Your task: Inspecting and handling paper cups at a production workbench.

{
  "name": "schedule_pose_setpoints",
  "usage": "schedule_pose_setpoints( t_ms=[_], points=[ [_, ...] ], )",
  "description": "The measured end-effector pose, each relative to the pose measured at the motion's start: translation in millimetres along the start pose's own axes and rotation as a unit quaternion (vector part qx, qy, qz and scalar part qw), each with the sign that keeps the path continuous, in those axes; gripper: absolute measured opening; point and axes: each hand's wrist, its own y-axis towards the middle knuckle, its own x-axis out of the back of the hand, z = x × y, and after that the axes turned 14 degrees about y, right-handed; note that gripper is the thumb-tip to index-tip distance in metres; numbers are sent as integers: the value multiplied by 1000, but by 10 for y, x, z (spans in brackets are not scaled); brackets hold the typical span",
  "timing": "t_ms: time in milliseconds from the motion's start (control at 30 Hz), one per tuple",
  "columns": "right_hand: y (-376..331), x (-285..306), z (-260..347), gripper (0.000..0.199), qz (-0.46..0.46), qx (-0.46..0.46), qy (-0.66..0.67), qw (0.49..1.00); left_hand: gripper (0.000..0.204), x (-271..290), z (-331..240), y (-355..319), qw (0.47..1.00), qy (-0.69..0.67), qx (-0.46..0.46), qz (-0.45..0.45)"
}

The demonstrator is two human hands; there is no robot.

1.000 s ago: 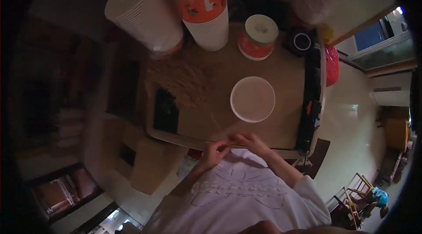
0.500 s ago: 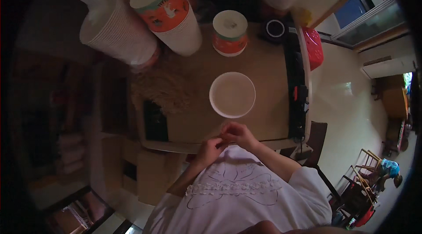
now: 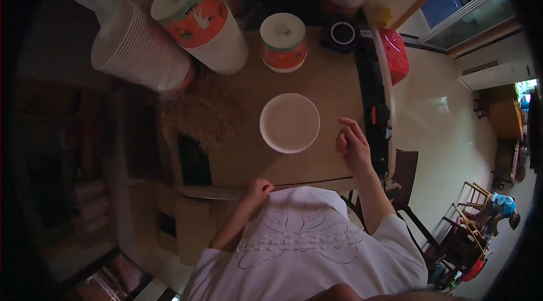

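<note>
A white paper bowl stands mouth up on the brown tabletop in front of me. To its right, my right hand hovers over the table, loosely bent with its fingers apart and nothing visible in them. My left hand rests by the table's near edge, its fingers closed together; whatever they may hold is too small to make out. Behind the bowl sits a short stack of upside-down bowls with a red and green printed band.
Tall stacks of paper bowls and wrapped white ones crowd the back left. A tangle of tan fibres lies left of the bowl. At the back right are a dark round device and a red basket. A person sits far right.
My hands were together in front of the bowl and have parted. The right has moved right and forward beside the bowl; the left has drawn back left to the table edge.
</note>
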Motion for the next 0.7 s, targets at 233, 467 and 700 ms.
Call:
schedule_pose_setpoints(
  t_ms=[233, 467, 700],
  points=[
    [140, 89, -19, 21, 16, 11, -112, 994, 14, -151, 335, 38, 990, 120, 18, 71],
    [118, 82, -329, 15, 67, -112, -105, 986, 21, -327, 432, 132, 999, 26, 41, 15],
    [171, -24, -599, 12, 175, 106, -445, 872, 29, 46, 211, 653, 966, -188, 152, -93]
  ],
)
